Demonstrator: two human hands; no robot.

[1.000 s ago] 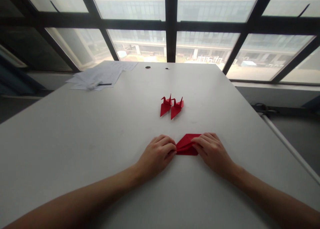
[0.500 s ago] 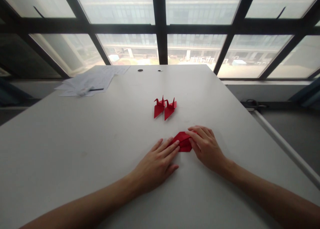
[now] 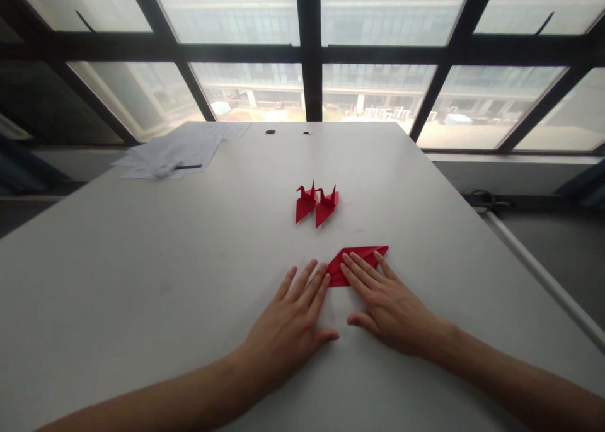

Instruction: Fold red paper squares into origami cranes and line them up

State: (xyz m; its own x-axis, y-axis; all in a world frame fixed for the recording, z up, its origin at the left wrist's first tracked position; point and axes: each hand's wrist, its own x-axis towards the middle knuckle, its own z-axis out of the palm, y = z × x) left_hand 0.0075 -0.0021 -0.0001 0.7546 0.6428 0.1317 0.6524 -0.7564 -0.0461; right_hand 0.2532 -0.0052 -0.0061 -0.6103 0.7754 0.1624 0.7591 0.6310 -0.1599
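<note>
A flat, pointed piece of folded red paper [image 3: 335, 270] lay on the smooth white table [image 3: 165, 243], on the near side of two red folded-paper cranes [image 3: 326, 211] and slightly right. Right-near of the cranes, the right hand [image 3: 390, 309] pressed on it with fingers extended, gripping nothing. Left-near of them, the left hand [image 3: 295, 322] lay spread and ungrasping, fingertips touching the paper's left end. Loose white sheets [image 3: 184, 143] lay beyond the cranes, leftward.

Plain red folded paper [image 3: 336, 271], two red paper cranes [image 3: 325, 213], white table [image 3: 189, 249], white sheets [image 3: 182, 145], black window frame [image 3: 312, 79]
</note>
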